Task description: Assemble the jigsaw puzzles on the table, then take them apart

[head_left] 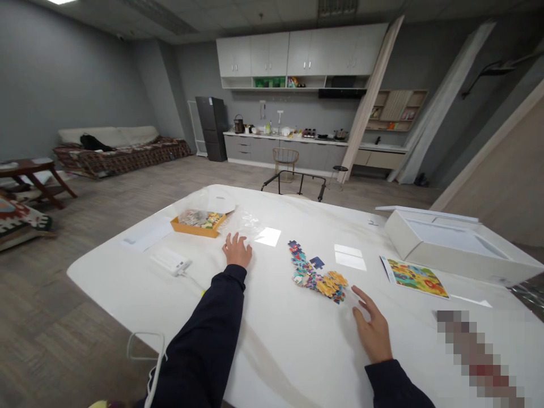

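Note:
My left hand (237,250) rests flat on the white table (272,340), holding nothing, just in front of a crumpled clear plastic bag (244,222). Behind the hand sits an orange tray (198,229) full of small printed pieces. A loose strip of colourful jigsaw pieces (317,273) lies in the middle of the table. My right hand (372,326) is spread open just right of that strip's lower end, and I cannot tell if it touches a piece. Further right lies a colourful picture sheet (416,277).
An open white box (450,243) stands at the table's right side. A white power bank (170,262) with a cable and a paper sheet (147,235) lie at the left. A pixelated patch (471,357) covers the lower right. Beyond the table are a metal-framed chair (295,180), sofa (121,153) and kitchen counter (284,137).

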Demonstrator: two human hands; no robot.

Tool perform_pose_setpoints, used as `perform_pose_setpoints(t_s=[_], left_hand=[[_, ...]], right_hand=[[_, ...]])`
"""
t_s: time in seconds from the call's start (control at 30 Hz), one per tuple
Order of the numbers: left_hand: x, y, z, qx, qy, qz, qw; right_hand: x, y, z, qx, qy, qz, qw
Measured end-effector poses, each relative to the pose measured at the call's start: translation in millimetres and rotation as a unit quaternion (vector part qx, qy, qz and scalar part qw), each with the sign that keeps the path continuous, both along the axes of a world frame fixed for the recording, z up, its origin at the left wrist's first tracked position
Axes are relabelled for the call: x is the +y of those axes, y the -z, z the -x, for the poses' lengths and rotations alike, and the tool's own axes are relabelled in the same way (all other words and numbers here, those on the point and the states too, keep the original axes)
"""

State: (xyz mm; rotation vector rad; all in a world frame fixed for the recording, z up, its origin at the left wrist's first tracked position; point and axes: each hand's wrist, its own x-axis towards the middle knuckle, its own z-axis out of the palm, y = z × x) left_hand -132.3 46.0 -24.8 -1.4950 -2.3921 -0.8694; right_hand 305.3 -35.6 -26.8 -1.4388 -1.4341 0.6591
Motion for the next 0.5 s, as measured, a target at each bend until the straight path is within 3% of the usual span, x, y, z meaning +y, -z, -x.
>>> perform_pose_setpoints(t_s=[0.33,0.5], left_hand=[[1.7,-1.1,-2.9,0.013,0.057,-0.021,0.998],[2.6,-1.4,-7.5,0.006,0.018,-0.019,1.000]], right_hand=[[3.9,-7.1,-2.1,-0.034,0.008,0.052,0.998],[5.4,-9.5,-0.4,-0.037,0.009,0.067,0.997]])
